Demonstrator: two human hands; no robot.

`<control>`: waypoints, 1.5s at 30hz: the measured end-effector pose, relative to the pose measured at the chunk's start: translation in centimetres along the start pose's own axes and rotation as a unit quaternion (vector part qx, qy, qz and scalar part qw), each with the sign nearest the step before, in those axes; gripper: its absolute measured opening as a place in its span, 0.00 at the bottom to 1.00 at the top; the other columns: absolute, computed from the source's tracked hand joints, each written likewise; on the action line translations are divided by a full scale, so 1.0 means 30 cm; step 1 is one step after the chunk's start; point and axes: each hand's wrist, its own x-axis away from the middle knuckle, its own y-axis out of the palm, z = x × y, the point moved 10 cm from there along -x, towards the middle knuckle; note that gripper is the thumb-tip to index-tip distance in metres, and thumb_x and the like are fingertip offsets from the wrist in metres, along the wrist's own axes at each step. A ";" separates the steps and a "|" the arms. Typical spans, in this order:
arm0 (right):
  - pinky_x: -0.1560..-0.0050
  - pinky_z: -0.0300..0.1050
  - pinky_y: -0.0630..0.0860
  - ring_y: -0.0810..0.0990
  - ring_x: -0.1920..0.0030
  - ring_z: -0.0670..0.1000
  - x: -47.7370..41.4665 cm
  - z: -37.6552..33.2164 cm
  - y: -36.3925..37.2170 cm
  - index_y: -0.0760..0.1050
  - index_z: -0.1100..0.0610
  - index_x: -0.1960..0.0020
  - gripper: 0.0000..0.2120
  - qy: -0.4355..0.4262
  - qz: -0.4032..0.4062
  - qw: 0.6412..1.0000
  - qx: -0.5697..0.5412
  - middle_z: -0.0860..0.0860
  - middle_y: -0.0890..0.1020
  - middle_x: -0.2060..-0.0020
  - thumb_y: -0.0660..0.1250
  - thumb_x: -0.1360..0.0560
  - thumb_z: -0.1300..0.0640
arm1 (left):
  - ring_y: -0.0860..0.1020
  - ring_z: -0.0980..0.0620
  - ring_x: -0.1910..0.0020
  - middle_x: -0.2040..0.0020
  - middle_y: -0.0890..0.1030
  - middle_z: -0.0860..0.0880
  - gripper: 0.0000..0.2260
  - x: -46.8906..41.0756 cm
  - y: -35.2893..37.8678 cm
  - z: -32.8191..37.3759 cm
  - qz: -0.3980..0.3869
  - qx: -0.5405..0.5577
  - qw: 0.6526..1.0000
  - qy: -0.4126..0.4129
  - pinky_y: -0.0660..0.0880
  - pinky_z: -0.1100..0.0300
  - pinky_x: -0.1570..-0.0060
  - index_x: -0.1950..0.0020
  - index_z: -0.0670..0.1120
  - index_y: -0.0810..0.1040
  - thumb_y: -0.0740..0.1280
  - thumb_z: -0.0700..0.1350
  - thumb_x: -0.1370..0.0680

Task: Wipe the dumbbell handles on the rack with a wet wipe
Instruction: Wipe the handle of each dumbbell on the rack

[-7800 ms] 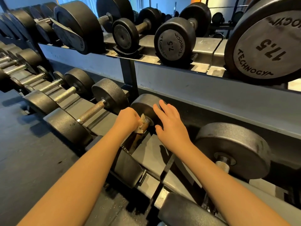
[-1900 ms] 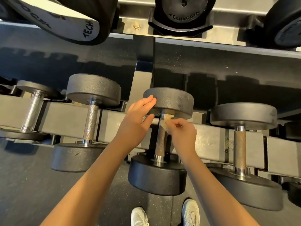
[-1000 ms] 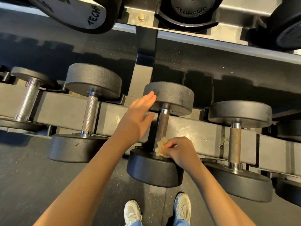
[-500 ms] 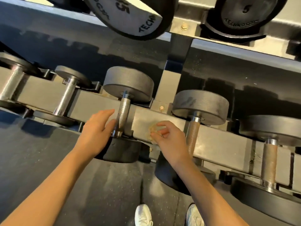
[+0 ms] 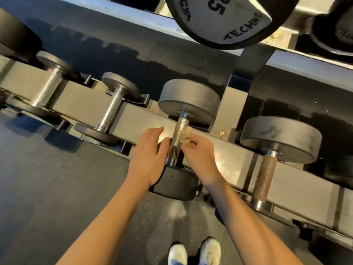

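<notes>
A black dumbbell with a silver knurled handle (image 5: 178,138) lies across the grey lower rack rail (image 5: 133,119). My right hand (image 5: 200,155) pinches a crumpled, soiled wet wipe (image 5: 186,133) against the right side of that handle, near its upper part. My left hand (image 5: 148,155) lies with fingers straight on the near weight head (image 5: 175,181), just left of the handle. The far weight head (image 5: 189,102) sits behind the rail.
To the left sit two dumbbells with shiny handles (image 5: 110,109) (image 5: 45,88). At the right is one with a rusty brown handle (image 5: 265,177). An upper shelf carries a large dumbbell (image 5: 219,18) overhead. My white shoes (image 5: 194,251) stand on dark floor.
My right hand carried the wipe left from the rail onto the silver handle. My left hand stays beside that handle. The view has shifted left along the rack.
</notes>
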 end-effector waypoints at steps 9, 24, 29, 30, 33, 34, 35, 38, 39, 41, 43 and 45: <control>0.69 0.28 0.70 0.74 0.71 0.38 -0.079 -0.012 -0.058 0.80 0.55 0.64 0.07 0.024 0.081 0.990 -0.113 0.51 0.78 0.70 0.69 0.27 0.61 | 0.64 0.63 0.40 0.33 0.71 0.51 0.19 0.002 -0.004 0.002 0.010 -0.015 1.000 -0.004 0.61 0.65 0.41 0.28 0.48 0.67 0.56 0.50 0.18; 0.69 0.38 0.72 0.74 0.68 0.45 -0.104 0.011 -0.041 0.75 0.58 0.65 0.09 0.065 0.089 0.985 -0.130 0.50 0.77 0.69 0.68 0.27 0.57 | 0.64 0.64 0.40 0.34 0.71 0.53 0.18 0.003 -0.013 -0.008 0.020 0.007 1.000 -0.023 0.60 0.65 0.41 0.29 0.49 0.68 0.55 0.51 0.18; 0.66 0.35 0.73 0.74 0.68 0.45 -0.046 0.034 -0.014 0.77 0.65 0.64 0.13 0.045 0.074 0.988 -0.132 0.56 0.77 0.69 0.68 0.25 0.57 | 0.68 0.60 0.39 0.35 0.71 0.54 0.19 0.005 -0.008 -0.024 0.017 0.055 0.998 -0.021 0.63 0.65 0.42 0.29 0.50 0.68 0.54 0.52 0.18; 0.64 0.36 0.74 0.75 0.69 0.45 -0.022 0.053 -0.001 0.76 0.65 0.65 0.13 0.053 0.059 0.990 -0.114 0.55 0.78 0.70 0.69 0.25 0.58 | 0.68 0.60 0.38 0.35 0.71 0.53 0.19 0.005 -0.008 -0.024 0.016 0.060 0.998 -0.020 0.63 0.65 0.42 0.29 0.49 0.68 0.54 0.51 0.18; 0.61 0.45 0.77 0.76 0.70 0.47 0.001 0.081 0.007 0.78 0.62 0.66 0.10 0.075 0.049 0.992 -0.084 0.51 0.79 0.73 0.72 0.28 0.60 | 0.68 0.59 0.37 0.34 0.72 0.52 0.19 0.004 -0.008 -0.012 0.014 0.056 0.998 -0.015 0.62 0.64 0.42 0.29 0.48 0.68 0.54 0.51 0.19; 0.61 0.45 0.77 0.76 0.71 0.47 -0.011 0.073 -0.001 0.78 0.62 0.66 0.09 0.072 0.062 0.992 -0.081 0.51 0.79 0.74 0.72 0.29 0.60 | 0.68 0.59 0.37 0.34 0.72 0.52 0.20 0.005 -0.008 -0.009 0.010 0.052 0.999 -0.013 0.62 0.64 0.42 0.29 0.49 0.67 0.53 0.52 0.19; 0.62 0.44 0.76 0.75 0.71 0.47 -0.030 0.056 -0.015 0.78 0.61 0.66 0.09 0.064 0.085 0.991 -0.080 0.51 0.78 0.74 0.73 0.29 0.61 | 0.68 0.59 0.36 0.34 0.71 0.53 0.20 0.003 -0.006 -0.006 0.003 0.049 0.999 -0.008 0.62 0.64 0.42 0.28 0.49 0.67 0.53 0.52 0.19; 0.62 0.44 0.75 0.75 0.71 0.47 -0.097 0.005 -0.058 0.77 0.59 0.67 0.10 0.045 0.157 0.981 -0.108 0.51 0.77 0.74 0.73 0.28 0.60 | 0.66 0.59 0.35 0.32 0.69 0.53 0.20 -0.003 0.005 -0.008 -0.021 0.043 0.999 0.004 0.61 0.64 0.41 0.27 0.49 0.64 0.53 0.53 0.18; 0.63 0.43 0.75 0.75 0.71 0.48 -0.111 -0.006 -0.064 0.77 0.60 0.67 0.10 0.041 0.168 0.979 -0.112 0.51 0.77 0.74 0.72 0.28 0.60 | 0.66 0.59 0.35 0.32 0.69 0.53 0.21 -0.006 0.010 -0.011 -0.027 0.040 0.999 0.005 0.61 0.64 0.41 0.27 0.49 0.64 0.53 0.53 0.18; 0.64 0.41 0.75 0.74 0.72 0.46 -0.106 -0.009 -0.060 0.77 0.62 0.67 0.11 0.042 0.169 0.980 -0.099 0.51 0.77 0.74 0.72 0.28 0.61 | 0.66 0.57 0.33 0.31 0.68 0.53 0.21 -0.013 0.021 -0.021 -0.038 0.035 0.999 0.003 0.61 0.63 0.39 0.26 0.49 0.63 0.53 0.53 0.19; 0.64 0.39 0.75 0.75 0.73 0.44 -0.061 0.007 -0.038 0.76 0.60 0.69 0.12 0.058 0.145 0.985 -0.072 0.51 0.78 0.74 0.72 0.28 0.61 | 0.65 0.56 0.32 0.30 0.67 0.52 0.21 -0.014 0.030 -0.033 -0.048 0.041 0.998 -0.002 0.61 0.63 0.38 0.26 0.49 0.63 0.52 0.53 0.18; 0.63 0.40 0.76 0.76 0.71 0.46 0.001 0.025 -0.003 0.77 0.58 0.69 0.11 0.076 0.091 0.993 -0.028 0.52 0.79 0.72 0.71 0.28 0.62 | 0.65 0.56 0.33 0.30 0.68 0.51 0.22 -0.012 0.034 -0.038 -0.054 0.066 0.996 0.001 0.60 0.63 0.38 0.26 0.48 0.63 0.51 0.54 0.18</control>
